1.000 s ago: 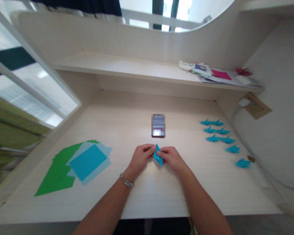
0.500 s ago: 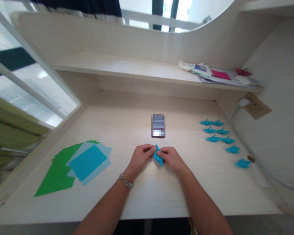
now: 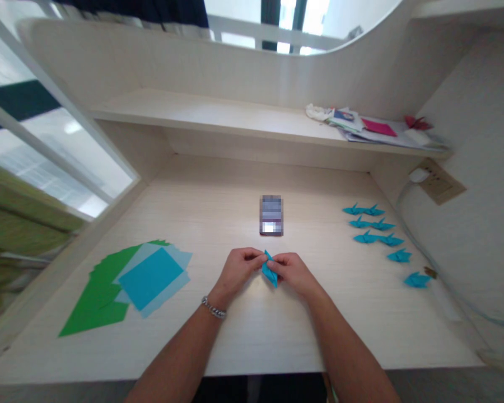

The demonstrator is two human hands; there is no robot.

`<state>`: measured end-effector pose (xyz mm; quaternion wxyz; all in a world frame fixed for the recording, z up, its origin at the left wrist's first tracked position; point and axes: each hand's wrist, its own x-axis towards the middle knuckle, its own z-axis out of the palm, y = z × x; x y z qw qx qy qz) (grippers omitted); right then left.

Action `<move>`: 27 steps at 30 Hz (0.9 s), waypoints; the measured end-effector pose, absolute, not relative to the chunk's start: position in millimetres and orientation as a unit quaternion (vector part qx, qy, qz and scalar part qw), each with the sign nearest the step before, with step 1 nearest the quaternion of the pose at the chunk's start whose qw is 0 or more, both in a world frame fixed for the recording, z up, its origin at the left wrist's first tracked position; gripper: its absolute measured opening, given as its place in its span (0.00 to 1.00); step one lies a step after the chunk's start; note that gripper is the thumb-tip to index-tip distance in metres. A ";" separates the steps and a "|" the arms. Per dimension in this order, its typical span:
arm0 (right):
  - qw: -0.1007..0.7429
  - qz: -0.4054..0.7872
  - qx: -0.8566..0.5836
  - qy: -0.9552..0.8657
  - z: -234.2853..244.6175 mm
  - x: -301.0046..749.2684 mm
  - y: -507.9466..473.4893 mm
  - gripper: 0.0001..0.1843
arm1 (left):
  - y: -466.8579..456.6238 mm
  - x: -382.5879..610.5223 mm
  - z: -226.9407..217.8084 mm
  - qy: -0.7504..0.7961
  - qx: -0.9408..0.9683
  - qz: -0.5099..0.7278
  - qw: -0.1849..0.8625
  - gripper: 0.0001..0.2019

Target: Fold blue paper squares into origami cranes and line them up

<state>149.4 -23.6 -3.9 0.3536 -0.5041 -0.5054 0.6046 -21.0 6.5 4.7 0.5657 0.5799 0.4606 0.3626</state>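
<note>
A small folded piece of blue origami paper (image 3: 269, 274) is held between both hands, low over the middle of the desk. My left hand (image 3: 244, 266) pinches its upper left edge between thumb and fingers; a chain bracelet circles that wrist. From the other side, my right hand (image 3: 293, 271) grips the paper with the thumb lying over it. Parts of the folds are hidden behind the fingers. Several finished blue paper cranes (image 3: 366, 238) stand in rows at the right of the desk.
A phone (image 3: 271, 215) lies just beyond the hands. Blue paper sheets (image 3: 151, 280) overlap green sheets (image 3: 96, 296) on the left. Papers (image 3: 378, 127) rest on the shelf above. A cable (image 3: 424, 257) runs down the right wall from a socket (image 3: 439, 182).
The folded paper has shifted very slightly left and tilted a little between the fingers. My left wrist has moved slightly left; both hands keep their hold.
</note>
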 end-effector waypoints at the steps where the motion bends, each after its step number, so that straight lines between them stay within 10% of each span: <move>1: 0.353 0.606 -0.503 -0.505 -3.3 149.3 -23.6 0.20 | 6.2 -20.9 5.0 0.459 0.578 0.362 0.569 0.11; 27: 0.343 0.634 -0.478 -0.502 2.1 151.4 -26.4 0.22 | 5.7 -20.6 5.8 0.415 0.520 0.370 0.648 0.12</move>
